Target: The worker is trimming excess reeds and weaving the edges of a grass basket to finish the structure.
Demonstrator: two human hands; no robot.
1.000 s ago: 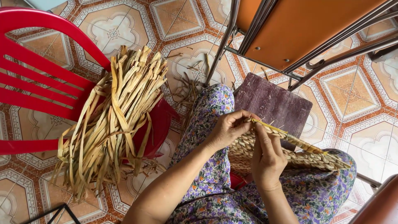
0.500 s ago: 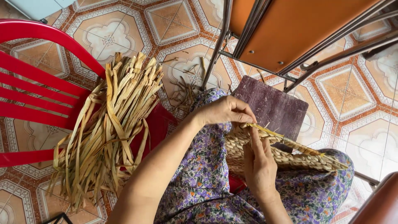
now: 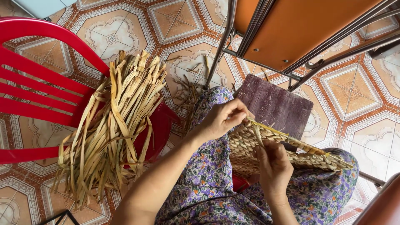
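left hand [image 3: 225, 118] pinches strand [image 3: 266, 129], unchanged | right hand [image 3: 273, 166] now gripping woven mat [image 3: 300, 156]

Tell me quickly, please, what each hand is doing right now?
Left hand: closed, pinching a dried strand at the edge of the woven basket.
Right hand: fingers curled on the basket's weave, pressing it against the lap.

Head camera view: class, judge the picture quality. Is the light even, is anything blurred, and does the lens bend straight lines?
Head view: soft, even daylight with only faint shadows; the left hand, right hand, woven mat and dried leaf bundle are all sharp; mild glare on the red plastic chair; no clear lens bending.
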